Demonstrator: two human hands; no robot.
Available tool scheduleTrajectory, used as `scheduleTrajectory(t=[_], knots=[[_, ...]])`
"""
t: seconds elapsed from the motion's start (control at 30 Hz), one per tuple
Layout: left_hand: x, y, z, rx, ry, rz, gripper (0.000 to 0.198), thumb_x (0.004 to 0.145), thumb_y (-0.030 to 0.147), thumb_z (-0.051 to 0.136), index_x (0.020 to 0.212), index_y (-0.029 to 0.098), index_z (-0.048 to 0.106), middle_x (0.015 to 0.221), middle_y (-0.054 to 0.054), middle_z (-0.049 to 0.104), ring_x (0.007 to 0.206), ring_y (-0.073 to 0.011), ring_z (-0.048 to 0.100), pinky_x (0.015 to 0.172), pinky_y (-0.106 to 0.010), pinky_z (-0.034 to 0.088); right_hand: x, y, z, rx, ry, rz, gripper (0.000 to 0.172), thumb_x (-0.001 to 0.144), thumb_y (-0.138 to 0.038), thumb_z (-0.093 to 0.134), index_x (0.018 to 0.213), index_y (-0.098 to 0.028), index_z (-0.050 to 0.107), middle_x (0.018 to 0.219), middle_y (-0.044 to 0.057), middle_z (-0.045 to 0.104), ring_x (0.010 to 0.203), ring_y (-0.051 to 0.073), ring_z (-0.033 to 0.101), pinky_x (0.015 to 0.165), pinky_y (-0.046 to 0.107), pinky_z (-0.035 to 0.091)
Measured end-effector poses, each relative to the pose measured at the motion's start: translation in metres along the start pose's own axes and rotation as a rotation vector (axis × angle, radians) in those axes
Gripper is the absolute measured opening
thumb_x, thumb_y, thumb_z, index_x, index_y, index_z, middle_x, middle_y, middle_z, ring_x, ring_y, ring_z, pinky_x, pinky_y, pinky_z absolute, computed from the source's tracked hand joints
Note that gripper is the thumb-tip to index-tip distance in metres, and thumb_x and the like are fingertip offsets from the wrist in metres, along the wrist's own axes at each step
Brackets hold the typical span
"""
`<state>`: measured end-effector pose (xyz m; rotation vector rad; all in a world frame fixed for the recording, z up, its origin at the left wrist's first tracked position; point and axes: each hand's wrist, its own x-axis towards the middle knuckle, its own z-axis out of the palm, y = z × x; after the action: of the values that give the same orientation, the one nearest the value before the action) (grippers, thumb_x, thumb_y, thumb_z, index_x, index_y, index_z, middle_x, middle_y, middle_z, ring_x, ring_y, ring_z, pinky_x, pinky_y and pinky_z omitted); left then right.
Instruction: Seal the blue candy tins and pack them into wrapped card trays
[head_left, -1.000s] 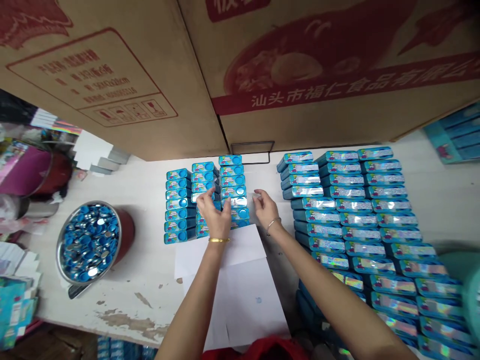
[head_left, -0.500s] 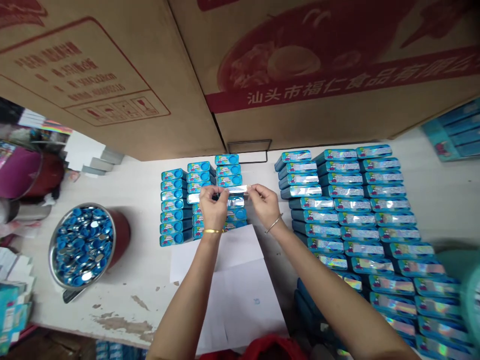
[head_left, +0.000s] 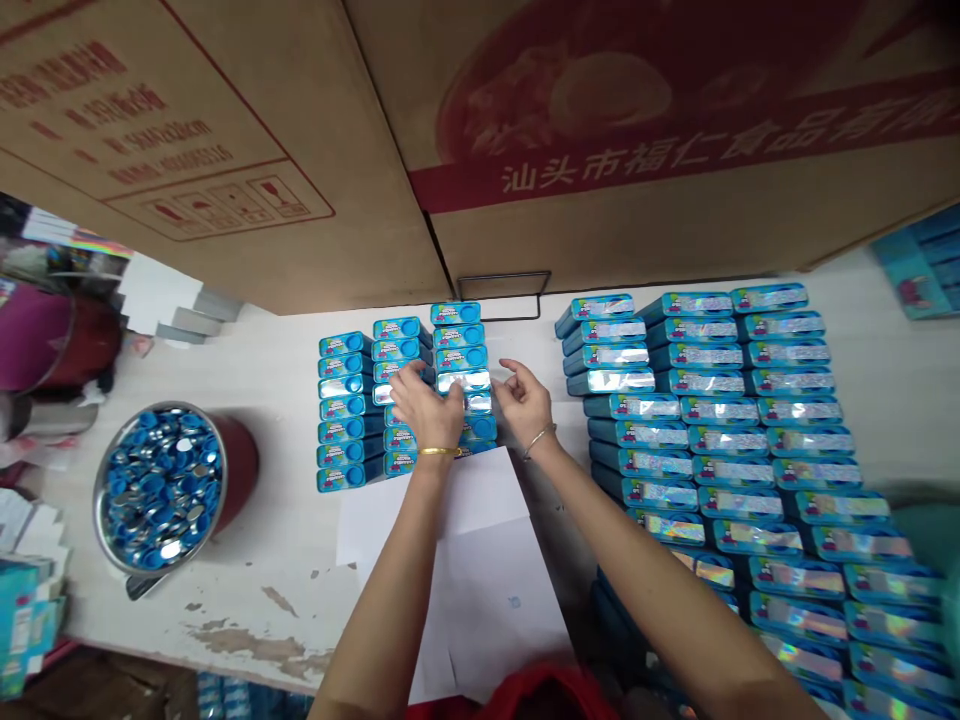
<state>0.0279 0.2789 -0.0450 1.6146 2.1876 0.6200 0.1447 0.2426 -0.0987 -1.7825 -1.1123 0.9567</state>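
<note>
Blue printed tins stand on edge in three columns, with a silvery sticker strip (head_left: 466,381) lying across the top of one in the right column. My left hand (head_left: 429,410) rests over the middle and right columns, fingers spread and thumb touching near the strip's left end. It grips nothing that I can see. Just right of that same column, my right hand (head_left: 527,405) hovers with its index finger and thumb apart and nothing visible between them. Another silvery strip covers a tin (head_left: 345,387) in the left column.
A large group of blue tins (head_left: 724,412) with shiny strips fills the right side. At left stands a metal pot (head_left: 241,460) full of blue and silver caps. White paper (head_left: 499,575) lies in front of me. Big cardboard boxes (head_left: 525,235) wall off the back.
The silvery strip that was stretched between both hands now lies on a tin in the right column. Both hands have let go of it, and their fingers have opened.
</note>
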Motion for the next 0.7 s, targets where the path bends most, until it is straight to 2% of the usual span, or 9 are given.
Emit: scheduleTrajectory(t=[0.07, 0.17, 0.33, 0.4, 0.5, 0.53, 0.6, 0.67, 0.7], knots=[[0.001, -0.001, 0.0, -0.004, 0.004, -0.028, 0.051, 0.064, 0.029, 0.071, 0.108, 0.019, 0.047, 0.11, -0.012, 0.048, 0.108, -0.0369, 0.046, 0.087, -0.055, 0.036, -0.007, 0.005, 0.003, 0.009, 0.002, -0.101, 0.041, 0.091, -0.038, 0.04, 0.12, -0.019, 0.062, 0.071, -0.001, 0.053, 0.065, 0.015, 0.051, 0.066, 0.028, 0.039], [0.001, -0.003, 0.002, -0.029, 0.014, -0.054, 0.049, 0.064, 0.028, 0.071, 0.105, 0.02, 0.047, 0.109, -0.012, 0.049, 0.109, -0.0381, 0.046, 0.088, -0.057, 0.036, -0.016, 0.011, 0.004, -0.145, -0.043, -0.218, 0.043, 0.094, -0.028, 0.034, 0.129, -0.019, 0.056, 0.077, 0.003, 0.056, 0.075, 0.017, 0.055, 0.073, 0.03, 0.038], [0.002, 0.002, 0.006, -0.052, 0.02, -0.132, 0.046, 0.066, 0.022, 0.069, 0.106, 0.021, 0.047, 0.111, -0.012, 0.05, 0.111, -0.037, 0.046, 0.091, -0.058, 0.035, -0.017, 0.017, -0.008, -0.532, -0.208, -0.256, 0.045, 0.092, -0.017, 0.035, 0.134, -0.022, 0.052, 0.083, 0.007, 0.061, 0.083, 0.021, 0.054, 0.076, 0.035, 0.034], [0.003, 0.005, 0.007, -0.016, -0.006, -0.174, 0.045, 0.07, 0.02, 0.066, 0.111, 0.02, 0.047, 0.114, -0.012, 0.051, 0.113, -0.0353, 0.046, 0.092, -0.056, 0.035, -0.018, 0.018, -0.015, -0.552, -0.224, -0.267, 0.043, 0.092, -0.019, 0.035, 0.131, -0.021, 0.055, 0.084, 0.008, 0.062, 0.083, 0.021, 0.054, 0.076, 0.034, 0.036], [0.004, 0.006, 0.0, 0.005, -0.052, -0.204, 0.042, 0.075, 0.014, 0.059, 0.116, 0.02, 0.048, 0.118, -0.013, 0.051, 0.116, -0.0324, 0.046, 0.095, -0.052, 0.035, -0.031, 0.015, -0.027, -0.409, -0.152, -0.282, 0.043, 0.095, -0.026, 0.033, 0.128, -0.016, 0.057, 0.087, 0.009, 0.062, 0.082, 0.021, 0.056, 0.076, 0.033, 0.041], [0.003, 0.004, -0.006, -0.02, -0.07, -0.171, 0.04, 0.078, 0.013, 0.056, 0.116, 0.019, 0.049, 0.119, -0.013, 0.051, 0.116, -0.0305, 0.047, 0.096, -0.05, 0.036, -0.039, 0.013, -0.032, -0.343, -0.12, -0.282, 0.043, 0.095, -0.029, 0.032, 0.128, -0.015, 0.057, 0.087, 0.009, 0.062, 0.081, 0.021, 0.056, 0.075, 0.033, 0.043], [-0.004, -0.007, -0.026, -0.11, -0.146, -0.008, 0.033, 0.085, 0.015, 0.049, 0.117, 0.019, 0.051, 0.118, -0.012, 0.053, 0.112, -0.0252, 0.051, 0.096, -0.044, 0.038, -0.058, 0.008, -0.043, -0.226, -0.065, -0.274, 0.044, 0.096, -0.033, 0.033, 0.127, -0.014, 0.056, 0.087, 0.009, 0.061, 0.08, 0.02, 0.058, 0.075, 0.033, 0.046], [-0.017, -0.026, -0.055, -0.134, -0.321, 0.231, 0.032, 0.09, 0.028, 0.047, 0.121, 0.021, 0.052, 0.12, -0.01, 0.055, 0.112, -0.023, 0.053, 0.098, -0.041, 0.038, -0.082, 0.003, -0.056, -0.146, -0.032, -0.262, 0.042, 0.095, -0.034, 0.036, 0.126, -0.014, 0.057, 0.089, 0.009, 0.062, 0.082, 0.02, 0.059, 0.075, 0.033, 0.047], [-0.027, -0.038, -0.07, -0.086, -0.427, 0.33, 0.041, 0.088, 0.039, 0.052, 0.126, 0.023, 0.05, 0.123, -0.01, 0.055, 0.116, -0.0248, 0.051, 0.1, -0.043, 0.037, -0.095, 0.0, -0.063, -0.118, -0.031, -0.26, 0.041, 0.095, -0.034, 0.037, 0.125, -0.014, 0.057, 0.09, 0.009, 0.063, 0.083, 0.02, 0.06, 0.075, 0.033, 0.048]])
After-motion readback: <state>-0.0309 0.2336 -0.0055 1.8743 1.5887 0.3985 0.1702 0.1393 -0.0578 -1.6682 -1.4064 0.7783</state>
